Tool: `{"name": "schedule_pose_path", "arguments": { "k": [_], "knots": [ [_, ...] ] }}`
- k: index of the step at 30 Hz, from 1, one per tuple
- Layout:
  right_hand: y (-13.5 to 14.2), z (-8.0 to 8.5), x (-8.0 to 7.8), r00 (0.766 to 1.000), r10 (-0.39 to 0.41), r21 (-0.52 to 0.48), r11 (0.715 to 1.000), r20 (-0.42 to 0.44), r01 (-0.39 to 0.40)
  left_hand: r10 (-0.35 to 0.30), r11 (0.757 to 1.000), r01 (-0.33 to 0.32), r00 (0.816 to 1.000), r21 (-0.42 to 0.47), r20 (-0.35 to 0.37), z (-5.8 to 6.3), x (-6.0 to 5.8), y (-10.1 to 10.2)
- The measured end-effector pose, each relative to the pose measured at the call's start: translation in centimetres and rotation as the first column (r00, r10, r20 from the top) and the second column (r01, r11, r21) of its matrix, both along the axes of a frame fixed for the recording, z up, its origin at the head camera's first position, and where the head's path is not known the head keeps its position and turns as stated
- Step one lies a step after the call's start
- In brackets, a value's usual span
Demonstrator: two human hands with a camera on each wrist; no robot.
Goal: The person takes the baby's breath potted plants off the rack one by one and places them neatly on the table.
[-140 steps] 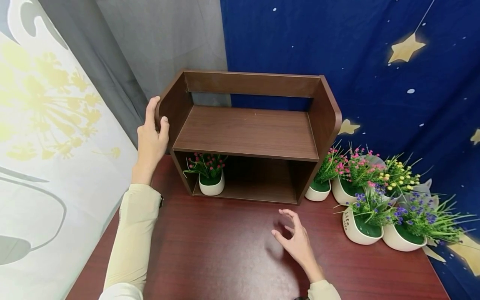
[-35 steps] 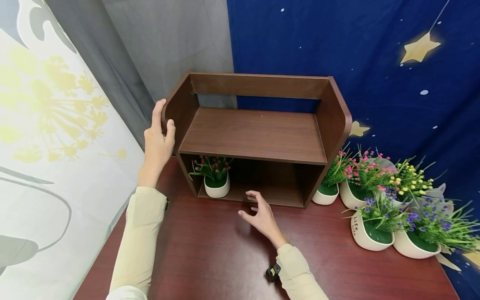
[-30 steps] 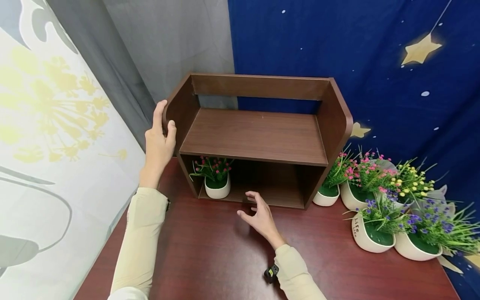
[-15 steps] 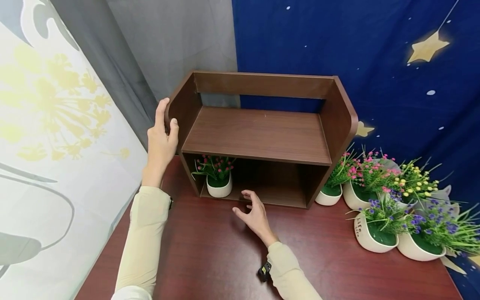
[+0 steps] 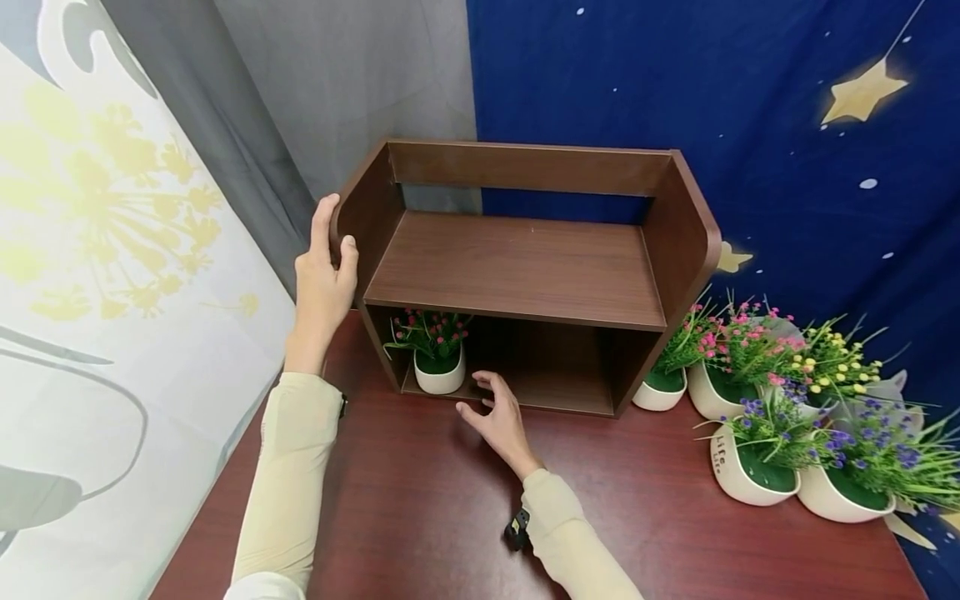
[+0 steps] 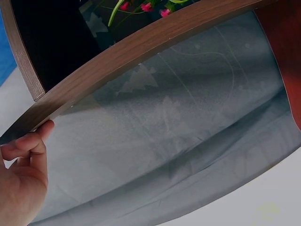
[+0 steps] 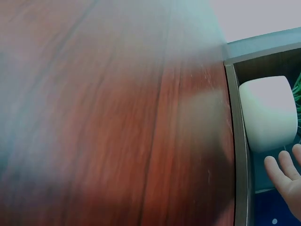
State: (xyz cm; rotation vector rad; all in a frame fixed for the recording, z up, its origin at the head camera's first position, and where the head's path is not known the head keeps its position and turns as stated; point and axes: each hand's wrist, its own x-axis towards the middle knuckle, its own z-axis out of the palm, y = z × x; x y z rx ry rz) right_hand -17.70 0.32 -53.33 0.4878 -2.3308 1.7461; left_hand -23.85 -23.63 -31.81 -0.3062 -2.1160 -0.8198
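A brown two-tier wooden shelf [image 5: 517,262] stands on the table. My left hand [image 5: 321,279] grips the front edge of its left side panel. In the left wrist view, the fingers of that left hand [image 6: 26,183] curl at the panel's edge [image 6: 122,54]. A potted plant with pink-red flowers [image 5: 440,375] sits upright in the lower compartment at the left. Just right of it, my right hand [image 5: 501,421] hovers with relaxed, slightly bent fingers and holds nothing. The right wrist view shows the white pot [image 7: 268,115] close to the fingertips, apart from them.
Several potted plants, with pink [image 5: 753,342], yellow [image 5: 832,358] and purple [image 5: 862,450] flowers, crowd the table [image 5: 420,500] right of the shelf. A blue star-printed curtain [image 5: 585,75] and a grey curtain [image 5: 367,75] hang behind; a white patterned cloth [image 5: 112,417] is at the left.
My right hand has moved left and forward, from the table in front of the shelf to beside the potted plant. My left hand stays on the side panel. The head view has shifted slightly.
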Motion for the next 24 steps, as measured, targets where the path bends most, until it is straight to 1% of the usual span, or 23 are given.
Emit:
{"name": "schedule_pose_path", "arguments": {
  "k": [4,9,11,14,18,24],
  "knots": [
    [-0.7,-0.1,-0.5,1.000,-0.016,-0.004,1.000,0.005,0.016,-0.005,1.000,0.005,1.000,0.000,0.000,-0.1,-0.1,0.1],
    [-1.7,-0.2,-0.9,0.999,0.041,0.000,0.999,-0.006,-0.041,0.013,1.000,-0.013,1.000,0.000,-0.011,-0.1,-0.1,0.0],
    [-2.0,-0.3,-1.1,0.999,0.051,0.007,0.999,-0.012,-0.051,0.017,1.000,-0.017,1.000,-0.002,-0.015,0.0,0.0,0.1],
    [-2.5,-0.6,-1.2,0.999,0.049,0.029,0.998,-0.021,-0.048,0.016,1.000,-0.016,1.000,-0.007,-0.014,0.1,0.1,0.0],
    [-3.0,-0.7,-1.4,0.999,0.044,0.053,0.998,-0.011,-0.043,0.008,1.000,-0.008,1.000,-0.012,-0.003,0.1,0.1,-0.1],
    [-3.4,-0.6,-1.7,1.000,0.013,0.088,0.996,-0.011,-0.012,0.007,1.000,-0.007,1.000,-0.010,0.012,0.1,0.0,0.0]
  ]
}}
